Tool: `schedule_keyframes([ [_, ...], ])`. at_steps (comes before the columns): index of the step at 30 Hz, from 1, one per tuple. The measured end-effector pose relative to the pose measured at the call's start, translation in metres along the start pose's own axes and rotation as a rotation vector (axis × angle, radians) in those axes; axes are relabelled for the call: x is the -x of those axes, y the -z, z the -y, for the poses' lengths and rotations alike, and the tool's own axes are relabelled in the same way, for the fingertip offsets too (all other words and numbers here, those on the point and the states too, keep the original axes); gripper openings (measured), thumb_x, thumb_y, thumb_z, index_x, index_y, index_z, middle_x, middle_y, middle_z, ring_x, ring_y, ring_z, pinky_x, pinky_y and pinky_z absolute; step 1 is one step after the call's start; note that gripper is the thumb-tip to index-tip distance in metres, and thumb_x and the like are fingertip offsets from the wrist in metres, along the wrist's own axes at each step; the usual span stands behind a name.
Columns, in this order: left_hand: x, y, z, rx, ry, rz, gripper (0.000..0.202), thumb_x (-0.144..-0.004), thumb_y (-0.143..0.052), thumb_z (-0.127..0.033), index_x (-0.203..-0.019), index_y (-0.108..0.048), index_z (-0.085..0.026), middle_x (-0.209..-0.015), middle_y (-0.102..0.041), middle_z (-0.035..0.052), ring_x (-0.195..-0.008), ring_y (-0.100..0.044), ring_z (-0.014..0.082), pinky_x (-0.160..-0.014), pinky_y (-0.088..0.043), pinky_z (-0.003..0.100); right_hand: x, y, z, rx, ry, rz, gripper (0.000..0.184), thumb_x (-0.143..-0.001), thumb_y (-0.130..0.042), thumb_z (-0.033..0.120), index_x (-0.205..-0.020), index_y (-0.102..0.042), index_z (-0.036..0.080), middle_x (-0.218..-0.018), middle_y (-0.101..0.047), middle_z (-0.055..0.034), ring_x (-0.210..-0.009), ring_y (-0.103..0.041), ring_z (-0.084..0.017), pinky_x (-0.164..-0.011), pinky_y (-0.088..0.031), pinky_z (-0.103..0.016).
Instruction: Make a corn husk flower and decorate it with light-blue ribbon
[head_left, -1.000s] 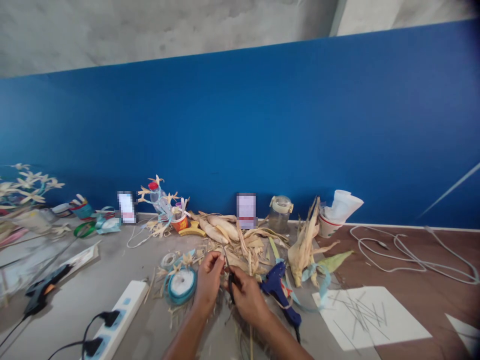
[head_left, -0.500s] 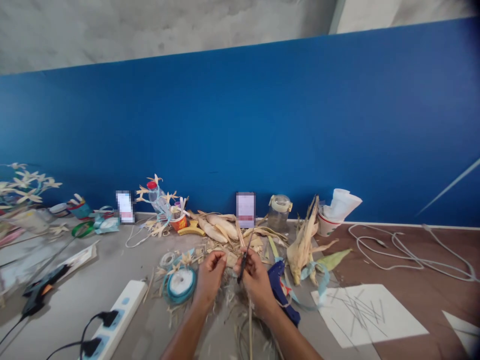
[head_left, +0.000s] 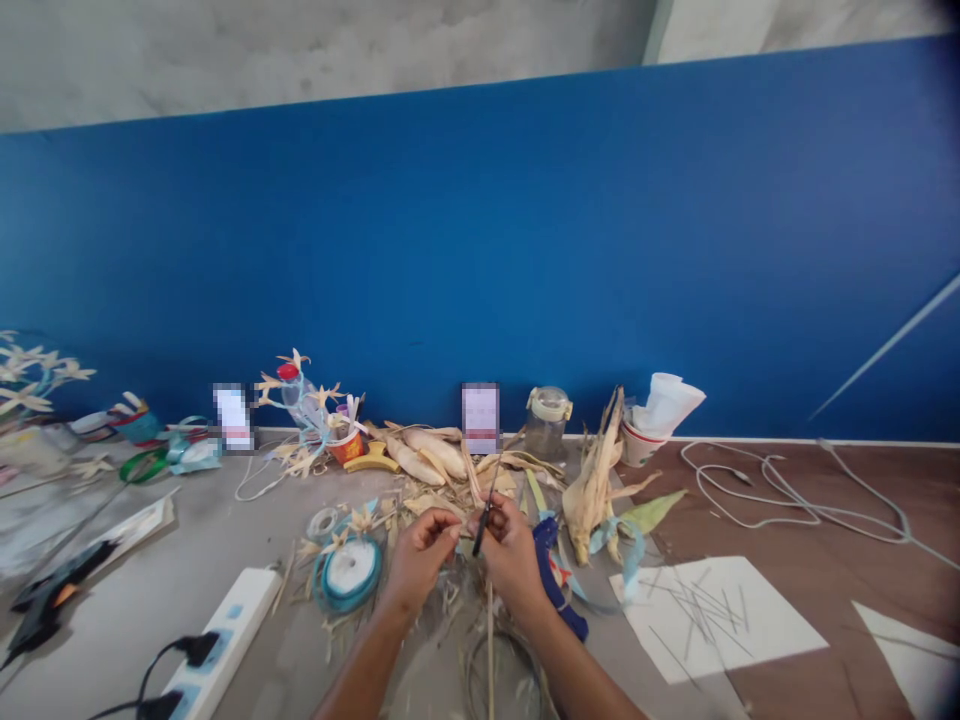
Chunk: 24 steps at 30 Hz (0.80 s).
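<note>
My left hand point(head_left: 426, 555) is closed in a pinch above the middle of the table, and what its fingertips hold is too small to make out. Close by on the right, my right hand point(head_left: 511, 548) grips a slim dark pointed tool point(head_left: 484, 528), its thin end tilted up and away; whether it is scissors or tweezers I cannot tell. Dried corn husks point(head_left: 435, 455) and scraps lie just beyond both hands. Left of my left hand is a spool of blue ribbon point(head_left: 351, 572) with a pale husk flower point(head_left: 362, 518) behind it. A dark blue glue gun point(head_left: 556, 580) lies beside my right wrist.
A power strip point(head_left: 229, 635) with black plugs and a black glue gun point(head_left: 56, 600) lie at left. Thin dark wires rest on white paper point(head_left: 720, 610) at right. A husk bundle point(head_left: 596, 490), a lidded jar point(head_left: 548, 420) and a paper cup point(head_left: 641, 443) stand near the blue partition point(head_left: 480, 240).
The view has shifted slightly, so everything on the table appears a little farther left. My hands have come a little closer together, with the dark tool still in my right hand.
</note>
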<state>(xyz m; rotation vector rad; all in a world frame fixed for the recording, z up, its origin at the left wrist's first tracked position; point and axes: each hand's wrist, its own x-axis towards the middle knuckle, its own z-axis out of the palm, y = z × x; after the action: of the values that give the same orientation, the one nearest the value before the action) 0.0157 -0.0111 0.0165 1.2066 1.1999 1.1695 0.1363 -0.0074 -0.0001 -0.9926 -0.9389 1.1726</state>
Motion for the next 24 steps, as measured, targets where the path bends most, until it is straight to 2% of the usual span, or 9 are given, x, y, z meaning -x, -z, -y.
schedule_keyframes([
  [5,0.0,-0.003,0.005,0.058,-0.002,0.012,0.019,-0.068,-0.065,-0.034,-0.073,-0.062,-0.016,-0.06,-0.055,-0.0027,-0.051,-0.045,0.0095,-0.05,-0.036,0.021,0.0,-0.001,0.002,-0.099,-0.02,-0.017,0.035,-0.064,-0.064,0.026,-0.095,-0.05,0.017,-0.059,-0.059,0.0047,-0.053,-0.056,-0.012,-0.053,-0.044,-0.023],
  [12,-0.001,0.0,0.011,0.131,-0.017,-0.05,0.023,-0.07,-0.063,-0.038,-0.067,-0.057,-0.016,-0.056,-0.052,-0.0031,-0.053,-0.046,0.011,-0.054,-0.036,0.022,0.005,-0.007,-0.003,-0.117,-0.04,0.027,0.033,-0.066,-0.063,0.026,-0.095,-0.049,0.019,-0.062,-0.059,0.0048,-0.055,-0.056,-0.011,-0.052,-0.044,-0.022],
  [18,0.0,-0.003,0.008,0.075,-0.03,-0.086,0.024,-0.072,-0.061,-0.039,-0.065,-0.054,-0.017,-0.056,-0.052,-0.0035,-0.051,-0.045,0.0107,-0.052,-0.036,0.022,0.008,-0.01,-0.004,-0.071,-0.05,0.063,0.035,-0.064,-0.064,0.027,-0.095,-0.05,0.018,-0.066,-0.062,0.0027,-0.059,-0.059,-0.014,-0.057,-0.047,-0.025],
  [24,-0.002,0.003,0.007,0.037,-0.035,-0.25,0.023,-0.074,-0.058,-0.041,-0.072,-0.054,-0.018,-0.048,-0.044,-0.0074,-0.045,-0.04,0.0092,-0.046,-0.03,0.021,0.011,-0.01,-0.006,-0.008,-0.049,0.084,0.032,-0.063,-0.06,0.025,-0.093,-0.052,0.018,-0.066,-0.062,0.0018,-0.061,-0.059,-0.014,-0.059,-0.048,-0.026],
])
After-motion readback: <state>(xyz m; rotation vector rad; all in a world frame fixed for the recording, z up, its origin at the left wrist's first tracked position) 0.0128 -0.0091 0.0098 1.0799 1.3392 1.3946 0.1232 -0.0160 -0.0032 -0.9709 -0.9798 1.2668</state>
